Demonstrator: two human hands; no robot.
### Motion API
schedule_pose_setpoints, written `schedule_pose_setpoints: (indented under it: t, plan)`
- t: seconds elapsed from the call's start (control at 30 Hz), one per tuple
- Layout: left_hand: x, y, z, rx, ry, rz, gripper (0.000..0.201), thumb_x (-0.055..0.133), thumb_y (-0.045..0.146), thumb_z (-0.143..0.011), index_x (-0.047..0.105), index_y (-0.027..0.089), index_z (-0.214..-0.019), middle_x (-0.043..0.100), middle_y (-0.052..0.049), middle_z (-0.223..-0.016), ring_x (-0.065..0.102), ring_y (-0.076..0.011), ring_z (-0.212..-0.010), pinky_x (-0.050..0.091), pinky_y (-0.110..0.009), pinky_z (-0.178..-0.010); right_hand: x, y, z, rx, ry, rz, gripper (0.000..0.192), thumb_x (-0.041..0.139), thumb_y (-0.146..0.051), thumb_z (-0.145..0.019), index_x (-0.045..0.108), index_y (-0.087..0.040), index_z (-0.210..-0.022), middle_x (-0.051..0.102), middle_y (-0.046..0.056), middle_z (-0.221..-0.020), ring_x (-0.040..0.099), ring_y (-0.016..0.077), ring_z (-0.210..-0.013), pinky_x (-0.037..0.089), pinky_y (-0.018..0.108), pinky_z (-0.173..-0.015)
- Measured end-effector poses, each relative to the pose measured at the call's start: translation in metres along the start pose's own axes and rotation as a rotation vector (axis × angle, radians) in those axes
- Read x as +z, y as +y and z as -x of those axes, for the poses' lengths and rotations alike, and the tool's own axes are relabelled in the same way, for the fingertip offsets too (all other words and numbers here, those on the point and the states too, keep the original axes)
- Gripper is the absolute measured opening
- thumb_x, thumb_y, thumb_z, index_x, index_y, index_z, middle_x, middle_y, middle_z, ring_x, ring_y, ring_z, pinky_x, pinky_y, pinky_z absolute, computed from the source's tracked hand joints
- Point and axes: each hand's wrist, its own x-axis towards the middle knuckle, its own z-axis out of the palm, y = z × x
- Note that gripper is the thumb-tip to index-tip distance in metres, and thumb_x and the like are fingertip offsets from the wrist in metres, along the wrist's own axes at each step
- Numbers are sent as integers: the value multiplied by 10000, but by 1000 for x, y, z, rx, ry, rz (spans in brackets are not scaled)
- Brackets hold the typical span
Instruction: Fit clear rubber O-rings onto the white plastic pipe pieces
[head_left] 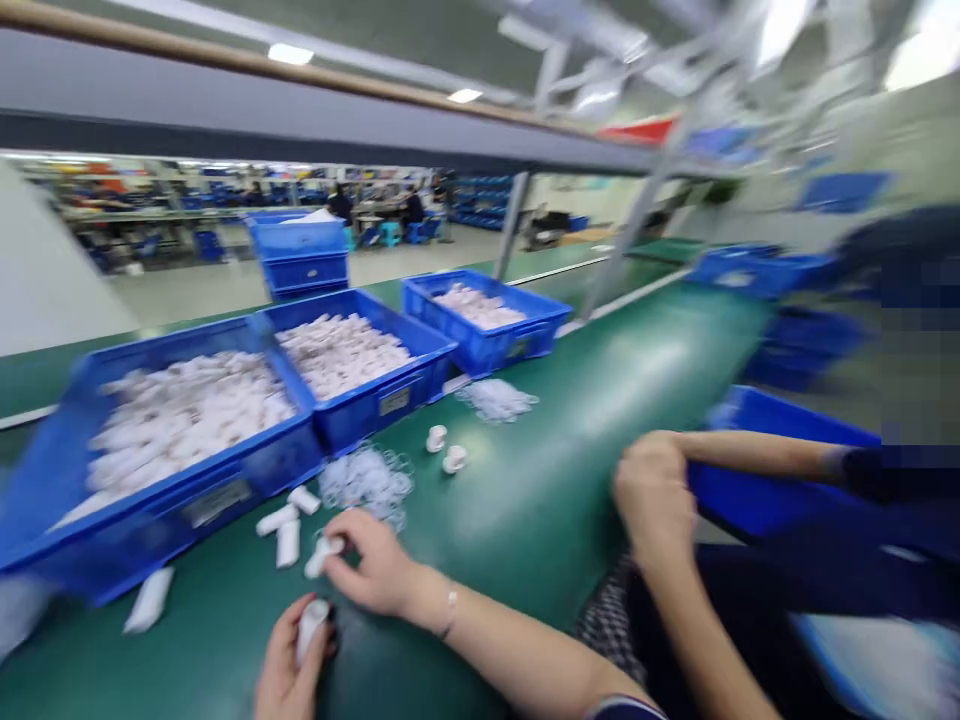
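My left hand (289, 665) is closed around a white plastic cylinder (310, 628), its round end facing up. Just beyond it, my right hand (375, 565) pinches a small white plastic piece (321, 555) between thumb and fingers, low over the green surface. Close to the right fingertips lie a pile of thin clear rings (367, 478) and several loose white cylinders (287, 540). Another white cylinder (149, 600) rests farther left. Two short white pieces with flanged ends (454, 459) stand on the surface beyond my right hand.
Blue bins with white parts line the far edge: a left bin (217, 500), a middle bin (394, 398) and a right bin (517, 345). A second pile of rings (497, 399) lies near them. At right, a co-worker's hands (656, 490) are together beside a blue bin (780, 415).
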Motion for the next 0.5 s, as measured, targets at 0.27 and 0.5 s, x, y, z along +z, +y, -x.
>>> schedule_pose_setpoints:
  t: [0.27, 0.5]
  plan:
    - [4, 11, 3, 113, -84, -2, 425, 615, 486, -829, 578, 177, -1120, 650, -90, -1028, 592, -205, -870, 485, -319, -795, -4, -1, 13, 95, -322, -248, 179, 524, -242, -873, 592, -189, -1030, 617, 57, -925, 590, 150, -793, 514, 278, -728]
    - [1, 3, 6, 83, -138, 73, 552, 595, 468, -853, 448, 213, -1320, 611, -100, -1112, 584, -186, -860, 481, -331, -820, -28, 21, -16, 90, -300, 134, 171, 489, -300, -928, 632, -224, -982, 652, 54, -1001, 608, 193, -930, 489, 314, -814]
